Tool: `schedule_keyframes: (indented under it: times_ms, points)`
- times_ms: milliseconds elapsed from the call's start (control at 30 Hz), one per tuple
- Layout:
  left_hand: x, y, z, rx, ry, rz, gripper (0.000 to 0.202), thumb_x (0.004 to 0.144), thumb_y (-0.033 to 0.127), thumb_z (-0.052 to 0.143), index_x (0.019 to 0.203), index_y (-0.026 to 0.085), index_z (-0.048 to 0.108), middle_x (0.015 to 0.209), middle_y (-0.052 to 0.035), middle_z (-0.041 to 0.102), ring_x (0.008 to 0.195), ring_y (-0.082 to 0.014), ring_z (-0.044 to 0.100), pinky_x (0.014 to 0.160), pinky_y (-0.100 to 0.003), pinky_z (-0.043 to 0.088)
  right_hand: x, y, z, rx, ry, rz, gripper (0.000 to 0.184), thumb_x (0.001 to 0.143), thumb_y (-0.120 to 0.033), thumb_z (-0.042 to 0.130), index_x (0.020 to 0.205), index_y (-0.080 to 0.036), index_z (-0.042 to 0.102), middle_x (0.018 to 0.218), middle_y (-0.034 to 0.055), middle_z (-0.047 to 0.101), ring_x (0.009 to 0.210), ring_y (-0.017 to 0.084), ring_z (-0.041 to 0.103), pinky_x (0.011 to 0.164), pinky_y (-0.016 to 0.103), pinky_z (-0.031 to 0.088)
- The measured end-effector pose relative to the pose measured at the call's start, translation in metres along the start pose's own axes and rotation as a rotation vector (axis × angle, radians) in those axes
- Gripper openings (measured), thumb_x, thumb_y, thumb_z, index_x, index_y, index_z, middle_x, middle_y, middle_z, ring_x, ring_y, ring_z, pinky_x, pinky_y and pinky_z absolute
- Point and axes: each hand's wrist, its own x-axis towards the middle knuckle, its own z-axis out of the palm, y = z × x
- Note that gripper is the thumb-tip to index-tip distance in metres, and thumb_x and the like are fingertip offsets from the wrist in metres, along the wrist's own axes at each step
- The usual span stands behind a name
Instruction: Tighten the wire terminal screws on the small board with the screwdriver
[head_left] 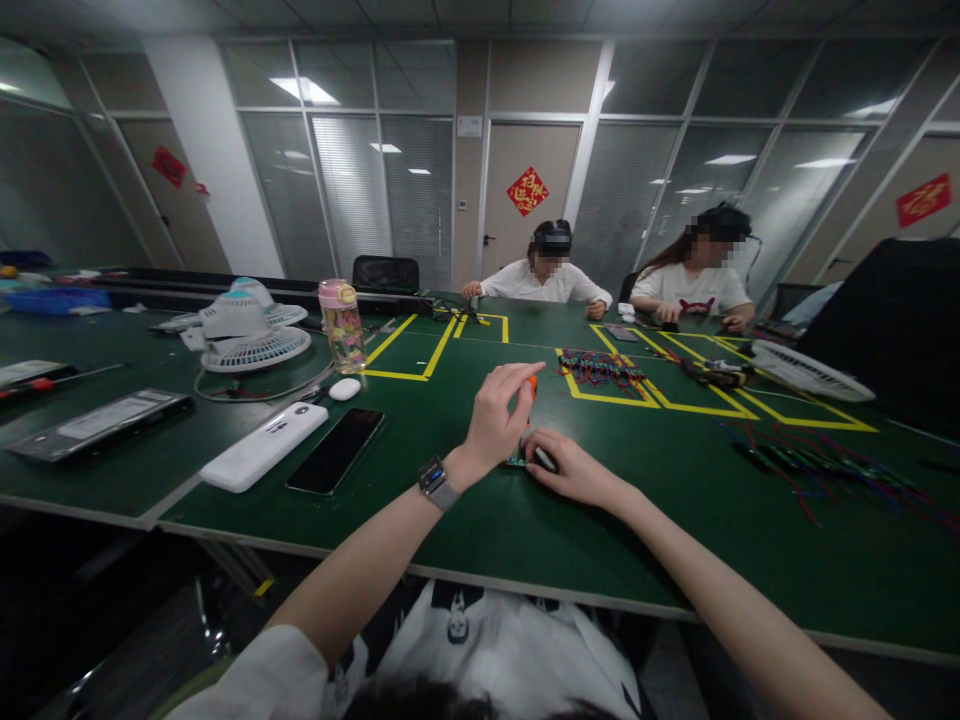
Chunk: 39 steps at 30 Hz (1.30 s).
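Observation:
My left hand (496, 412) is closed round the orange handle of a screwdriver (531, 385) held upright, its tip down on a small dark part (517, 460) on the green table (465, 520). A watch sits on that wrist. My right hand (571, 468) lies on the table beside the part, fingers curled and pressed on its right side; what the part is I cannot make out.
A black phone (335, 451) and white power bank (264, 446) lie left of my hands, with a white mouse (345, 389), pink bottle (342, 325) and fan (247, 340) behind. Bundles of coloured wires (600, 368) lie ahead and right. Two people sit at the far side.

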Motion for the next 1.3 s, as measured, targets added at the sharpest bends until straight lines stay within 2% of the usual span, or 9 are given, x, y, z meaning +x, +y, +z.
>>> schedule_keyframes:
  times_ms: [100,233,433,567,700,900,1033,1167,1300]
  points:
    - [0.0018,0.0012,0.0006,0.007,0.058,-0.045,0.022,0.093,0.018,0.05,0.107,0.019,0.066,0.099,-0.0058,0.065,0.094,-0.0175,0.06,0.087,-0.031,0.048,-0.0002,0.0005,0.0004,-0.005,-0.003,0.006,0.01,0.082,-0.011,0.057,0.086,-0.02,0.055,0.094,0.0056,0.06,0.089,0.021,0.057,0.083,0.036,0.047]
    - [0.0018,0.0017,-0.0005,0.058,0.085,-0.074,0.017,0.089,0.026,0.059,0.099,0.018,0.07,0.089,-0.0047,0.056,0.086,-0.0167,0.055,0.08,-0.03,0.047,-0.0001,-0.0001,0.0001,-0.006,-0.006,0.019,0.009,0.083,-0.011,0.057,0.086,-0.02,0.055,0.094,0.0059,0.06,0.089,0.021,0.056,0.083,0.036,0.047]
    - [0.0009,-0.0013,-0.0009,-0.112,-0.022,-0.071,0.033,0.097,0.017,0.037,0.118,0.02,0.063,0.107,-0.0065,0.064,0.101,-0.0176,0.059,0.09,-0.032,0.046,0.0002,0.0005,-0.0002,-0.001,-0.015,0.011,0.009,0.083,-0.011,0.057,0.087,-0.02,0.054,0.094,0.0057,0.06,0.089,0.021,0.056,0.083,0.035,0.046]
    - [0.0019,-0.0015,0.0016,-0.087,-0.012,-0.097,0.026,0.095,0.019,0.049,0.116,0.021,0.064,0.102,-0.005,0.067,0.095,-0.0173,0.061,0.088,-0.031,0.047,0.0,0.0009,-0.0004,-0.004,-0.017,0.021,0.01,0.083,-0.011,0.056,0.088,-0.02,0.054,0.095,0.0057,0.06,0.089,0.021,0.056,0.083,0.035,0.046]
    - [0.0014,-0.0014,0.002,0.028,0.043,-0.105,0.02,0.088,0.027,0.063,0.106,0.021,0.069,0.091,-0.0038,0.06,0.087,-0.0171,0.057,0.082,-0.03,0.047,0.0001,0.0008,-0.0003,-0.009,-0.015,0.032,0.011,0.083,-0.011,0.057,0.088,-0.02,0.053,0.093,0.0056,0.06,0.087,0.021,0.055,0.082,0.036,0.046]
    - [0.0004,-0.0024,0.0011,-0.075,-0.036,-0.086,0.033,0.097,0.017,0.039,0.122,0.02,0.061,0.109,-0.0066,0.063,0.103,-0.0175,0.058,0.092,-0.032,0.046,0.0003,0.0004,-0.0004,-0.011,-0.015,0.017,0.01,0.083,-0.012,0.056,0.088,-0.019,0.054,0.094,0.0058,0.06,0.089,0.021,0.056,0.082,0.036,0.046]
    - [0.0018,-0.0016,0.002,-0.041,-0.009,-0.072,0.028,0.094,0.016,0.048,0.117,0.021,0.063,0.104,-0.0052,0.067,0.097,-0.0176,0.059,0.089,-0.032,0.047,0.0005,0.0004,-0.0004,-0.005,-0.011,0.021,0.009,0.083,-0.012,0.056,0.088,-0.019,0.055,0.094,0.0059,0.06,0.089,0.021,0.056,0.083,0.036,0.046]
    - [0.0019,-0.0015,0.0021,0.07,0.049,-0.077,0.021,0.088,0.024,0.062,0.108,0.021,0.068,0.092,-0.0039,0.061,0.089,-0.0173,0.056,0.084,-0.031,0.047,0.0003,-0.0001,-0.0005,-0.003,-0.012,0.032,0.009,0.083,-0.012,0.057,0.086,-0.02,0.054,0.095,0.0062,0.06,0.089,0.022,0.057,0.083,0.036,0.047]
    - [0.0013,-0.0033,0.0021,-0.001,0.007,-0.081,0.028,0.095,0.019,0.047,0.117,0.021,0.065,0.105,-0.0061,0.061,0.099,-0.0171,0.056,0.09,-0.031,0.046,0.0001,0.0004,-0.0002,0.004,-0.015,0.021,0.008,0.084,-0.012,0.056,0.086,-0.02,0.054,0.095,0.0063,0.06,0.09,0.021,0.056,0.083,0.037,0.047]
